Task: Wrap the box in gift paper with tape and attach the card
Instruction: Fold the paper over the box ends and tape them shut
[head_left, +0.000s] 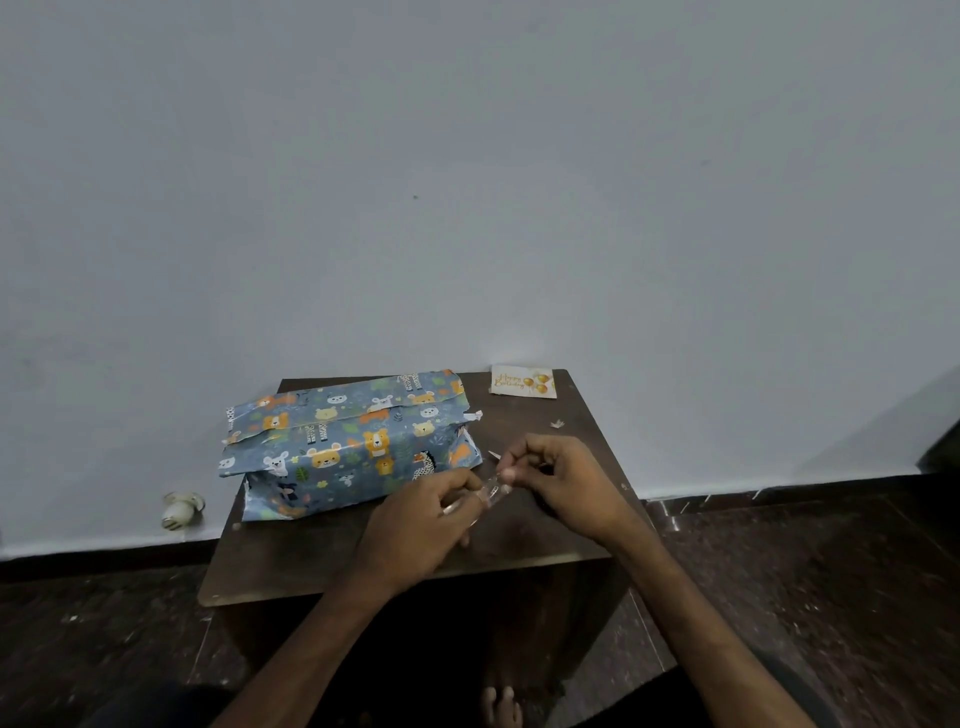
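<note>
In your head view, your left hand has its fingers curled round the clear tape. Your right hand pinches the tape's loose end between thumb and fingers. Both hands are over the surface. The box, loosely wrapped, lies at ten o'clock from your hands. The card lies flat at the surface's one o'clock corner.
</note>
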